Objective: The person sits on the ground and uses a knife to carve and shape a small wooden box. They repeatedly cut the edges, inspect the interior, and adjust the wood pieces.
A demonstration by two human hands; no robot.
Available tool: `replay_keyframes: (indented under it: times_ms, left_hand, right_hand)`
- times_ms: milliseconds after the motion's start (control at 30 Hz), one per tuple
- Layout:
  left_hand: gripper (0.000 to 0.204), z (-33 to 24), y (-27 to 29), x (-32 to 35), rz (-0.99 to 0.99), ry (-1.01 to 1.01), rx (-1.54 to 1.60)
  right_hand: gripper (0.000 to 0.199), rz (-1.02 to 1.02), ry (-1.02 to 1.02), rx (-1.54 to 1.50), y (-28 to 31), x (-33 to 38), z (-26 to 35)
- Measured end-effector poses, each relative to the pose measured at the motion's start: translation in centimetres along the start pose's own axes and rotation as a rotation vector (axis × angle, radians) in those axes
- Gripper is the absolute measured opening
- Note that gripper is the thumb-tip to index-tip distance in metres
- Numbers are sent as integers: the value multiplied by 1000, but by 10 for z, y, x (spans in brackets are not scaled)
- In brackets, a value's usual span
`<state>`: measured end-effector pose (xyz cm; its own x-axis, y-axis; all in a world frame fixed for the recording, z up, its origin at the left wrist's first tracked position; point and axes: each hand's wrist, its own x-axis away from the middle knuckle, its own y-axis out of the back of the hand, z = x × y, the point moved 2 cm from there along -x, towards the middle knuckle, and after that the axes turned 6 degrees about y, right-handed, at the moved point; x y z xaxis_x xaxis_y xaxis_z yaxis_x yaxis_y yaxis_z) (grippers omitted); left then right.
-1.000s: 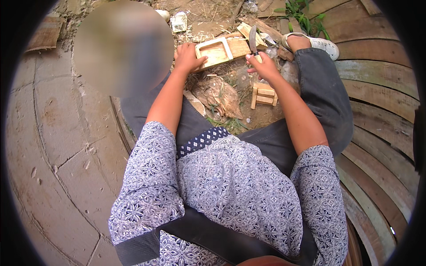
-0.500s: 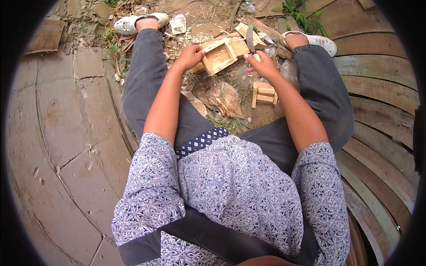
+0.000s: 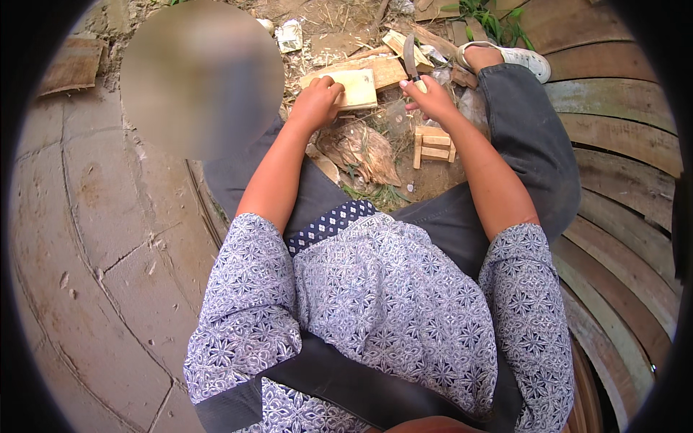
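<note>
My left hand (image 3: 316, 102) is closed over the near-left edge of a small wooden stool (image 3: 359, 89), whose flat, pale top shows while its legs are out of sight. Beneath and behind it lies a plank (image 3: 390, 71). In my right hand (image 3: 432, 101) is a knife with a curved blade (image 3: 410, 54), its tip pointing up and away from me. The blade is close to the plank's right end, apart from the stool. A second little wooden stool (image 3: 435, 146) rests on the ground below my right hand.
Between my legs lies a rough chunk of wood (image 3: 359, 153). Wood offcuts (image 3: 408, 49) and shavings litter the ground ahead. Slatted boards (image 3: 613, 115) run along the right, a cracked concrete slab (image 3: 94, 195) along the left. A blurred round patch hides the upper left.
My left hand has turned the stool over, from its framed, hollow underside to its flat top. My right hand still has the knife, barely moved. A blurred patch now covers my left foot.
</note>
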<state>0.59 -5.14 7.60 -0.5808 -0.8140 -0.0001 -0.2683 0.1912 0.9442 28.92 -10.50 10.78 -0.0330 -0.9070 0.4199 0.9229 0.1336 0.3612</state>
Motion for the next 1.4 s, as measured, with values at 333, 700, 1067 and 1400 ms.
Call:
replay_keyframes:
  times_ms: [333,700,1067,1400]
  left_hand:
    - [62,2,-10,-4,-48,2,-30]
    - [49,67,-23,-13,-96,496,199]
    - [118,36,-27,-3,2,302,-52]
    - [125,30,-14,-9,20,504,93]
  right_hand:
    - [59,20,-23,19,2,-5,-10]
    - [66,66,-50,75,-4,-2,-16]
    - [50,140,-93,15,-13,6,-18]
    - [53,134,-47,15,-20,11,-28]
